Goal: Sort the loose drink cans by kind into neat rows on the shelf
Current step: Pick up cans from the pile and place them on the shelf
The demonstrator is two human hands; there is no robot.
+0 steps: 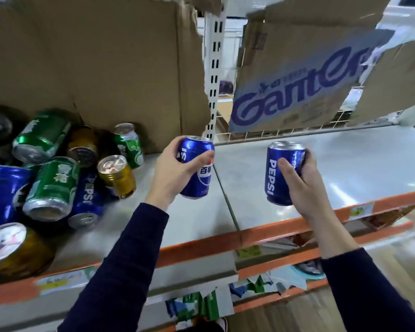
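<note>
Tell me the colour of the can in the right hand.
The can in the right hand is blue with white PEPSI lettering; head view shows it best.

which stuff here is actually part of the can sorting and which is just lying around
In the job: left hand, gripping a Pepsi can; right hand, gripping a second Pepsi can; mixed can pile; grey shelf.
Just lying about: torn cardboard box; Ganten carton; price label.
</note>
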